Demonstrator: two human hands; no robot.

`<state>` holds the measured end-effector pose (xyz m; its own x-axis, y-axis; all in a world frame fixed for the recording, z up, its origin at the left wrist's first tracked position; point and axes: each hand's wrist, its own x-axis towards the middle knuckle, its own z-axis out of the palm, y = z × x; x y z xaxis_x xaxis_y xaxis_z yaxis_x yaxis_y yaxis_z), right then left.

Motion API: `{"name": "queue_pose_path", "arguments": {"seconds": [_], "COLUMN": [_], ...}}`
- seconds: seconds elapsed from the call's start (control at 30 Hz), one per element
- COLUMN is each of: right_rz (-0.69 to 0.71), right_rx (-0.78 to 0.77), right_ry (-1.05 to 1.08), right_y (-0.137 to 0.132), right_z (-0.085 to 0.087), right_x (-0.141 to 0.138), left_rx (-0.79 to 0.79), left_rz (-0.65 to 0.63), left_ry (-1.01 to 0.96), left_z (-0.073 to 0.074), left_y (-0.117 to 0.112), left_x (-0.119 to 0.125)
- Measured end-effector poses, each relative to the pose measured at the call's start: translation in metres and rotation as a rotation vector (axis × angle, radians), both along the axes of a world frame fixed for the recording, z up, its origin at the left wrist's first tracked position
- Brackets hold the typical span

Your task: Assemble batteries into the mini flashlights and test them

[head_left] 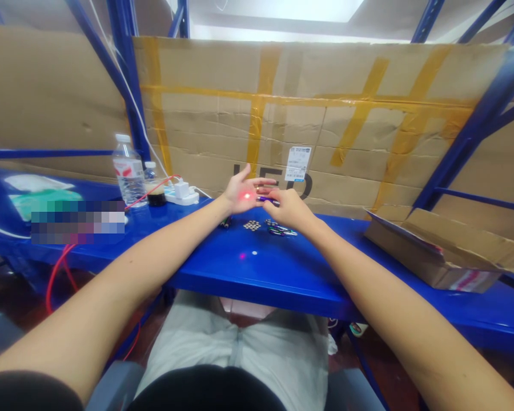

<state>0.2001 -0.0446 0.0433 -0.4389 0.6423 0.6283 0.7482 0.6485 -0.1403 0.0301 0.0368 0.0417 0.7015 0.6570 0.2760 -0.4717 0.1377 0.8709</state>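
Palm up, my left hand is held open above the blue table, fingers stretched to the right. A bright red spot glows on its palm. My right hand is closed around a slim purple laser pointer, its tip directed at the left palm. Beneath the hands lies a cluster of small round silver button cells. Just right of them is a pile of shiny metallic laser pointers. Dark slender pieces are partly hidden below my left wrist. One small silver disc lies nearer the front edge.
An open cardboard box stands at the right. Toward the left are a water bottle, a small bottle of dark liquid and a white power strip with cables. A large taped cardboard panel rises behind the table.
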Motion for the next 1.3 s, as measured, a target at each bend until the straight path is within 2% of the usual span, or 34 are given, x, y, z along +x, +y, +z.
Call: {"name": "queue_pose_path", "arguments": {"seconds": [0.27,0.5,0.6,0.7,0.77,0.87,0.93,1.03,1.13,1.3], "right_rz": [-0.025,-0.041,-0.033,-0.139,-0.188,-0.119,-0.077,-0.085,-0.118,-0.149], "right_rx": [-0.010,-0.037,-0.047,-0.088,-0.120,-0.162,-0.207,-0.277,-0.316,-0.304], "right_ry": [0.000,0.023,0.046,0.070,0.089,0.088,0.073,0.047,0.050,-0.011], "right_y": [0.001,0.002,0.005,0.010,0.016,0.026,0.032,0.041,0.049,0.059], "right_z": [0.000,0.000,0.000,-0.001,-0.003,-0.007,-0.010,-0.014,-0.018,-0.026], "right_x": [0.001,0.002,0.003,0.008,0.012,0.019,0.025,0.033,0.040,0.039], "left_rx": [0.011,0.108,0.210,0.349,0.411,0.510,0.629,0.771,0.817,0.849], "left_rz": [0.025,0.076,0.159,0.230,0.208,0.180,0.236,0.394,0.508,0.521], "left_ry": [0.026,0.097,0.184,0.337,0.418,0.500,0.562,0.633,0.698,0.769], "left_z": [0.001,0.000,-0.002,-0.003,-0.005,-0.009,-0.012,-0.018,-0.023,-0.031], "left_y": [-0.002,-0.002,0.001,0.005,0.008,0.017,0.025,0.037,0.044,0.048], "left_x": [0.000,0.002,0.003,0.001,-0.003,-0.008,-0.010,-0.012,-0.014,-0.017]}}
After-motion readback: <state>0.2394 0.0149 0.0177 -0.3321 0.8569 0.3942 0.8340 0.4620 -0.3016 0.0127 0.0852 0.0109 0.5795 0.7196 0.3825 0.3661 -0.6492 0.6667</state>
